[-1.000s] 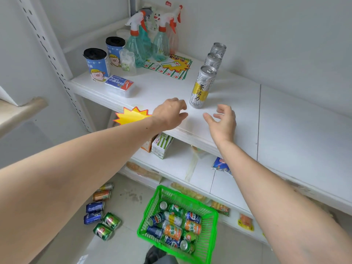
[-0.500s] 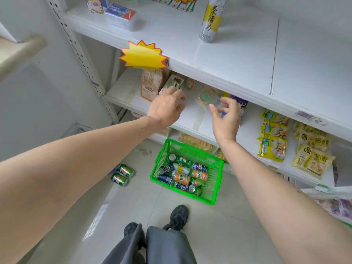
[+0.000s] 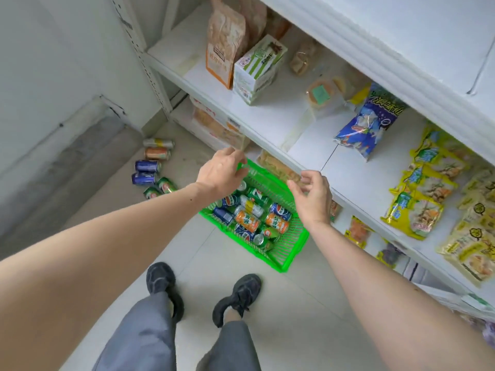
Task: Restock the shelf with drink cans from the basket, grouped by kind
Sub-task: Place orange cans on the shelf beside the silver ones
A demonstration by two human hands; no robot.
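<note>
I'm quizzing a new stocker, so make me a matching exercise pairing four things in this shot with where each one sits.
Things:
1. orange cans
2. dark blue cans
3. green and white carton
4. yellow snack bags

Places:
A. shelf, right part
B. in the green basket
C. shelf, beside a tan bag
D. lying on the floor, left of the basket

Pairs: 1-B, 2-D, 3-C, 4-A

Six drink cans [image 3: 154, 167] are counted lying on the floor [image 3: 294, 303], about a dozen more in one green basket [image 3: 292, 253], and two black shoes [image 3: 235, 299] are seen below
</note>
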